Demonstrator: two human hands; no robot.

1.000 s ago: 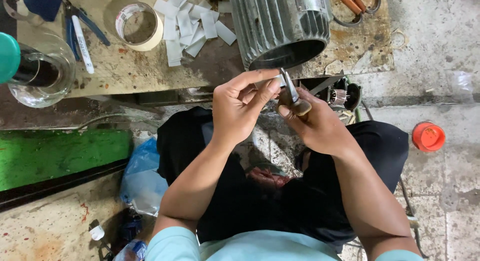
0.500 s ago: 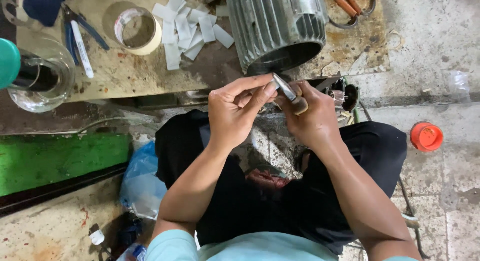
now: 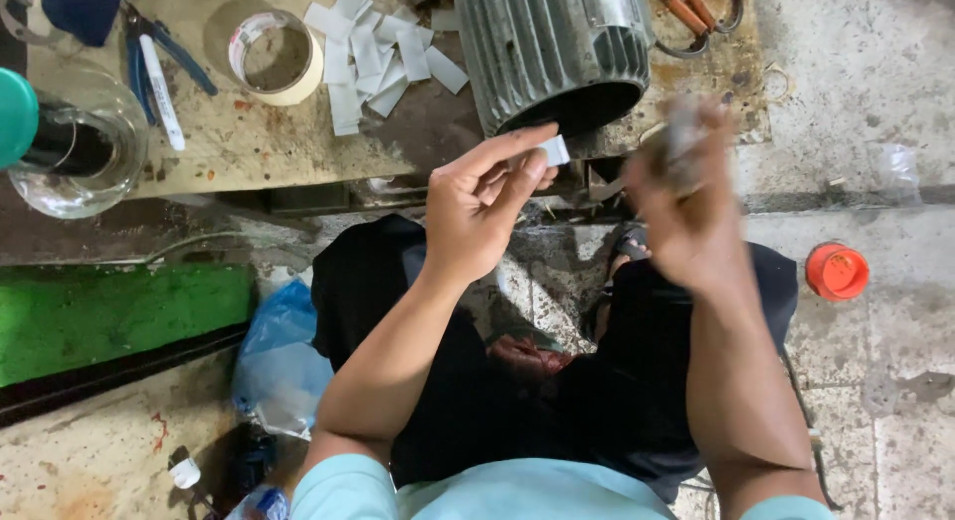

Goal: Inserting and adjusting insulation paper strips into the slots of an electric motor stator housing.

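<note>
My left hand (image 3: 487, 207) pinches a small white paper strip (image 3: 554, 150) between thumb and forefinger, just in front of the open end of a ribbed grey motor housing (image 3: 552, 47). To the right of the strip, my right hand (image 3: 686, 202) is blurred by motion and closed around a small tool whose shape I cannot make out. The two hands are apart. Both hover over my lap, above black trousers.
On the low board: a heap of white paper strips (image 3: 373, 52), a tape roll (image 3: 274, 57), blue pliers with a white pen (image 3: 159, 67), and a glass jar (image 3: 70, 147). Orange-handled pliers (image 3: 696, 7) lie at the back right. An orange lid (image 3: 836, 271) sits on the floor.
The hands were together at the strip with a blade-like tool against it; now they have separated, the right hand swinging rightward with the tool, the left keeping the strip.
</note>
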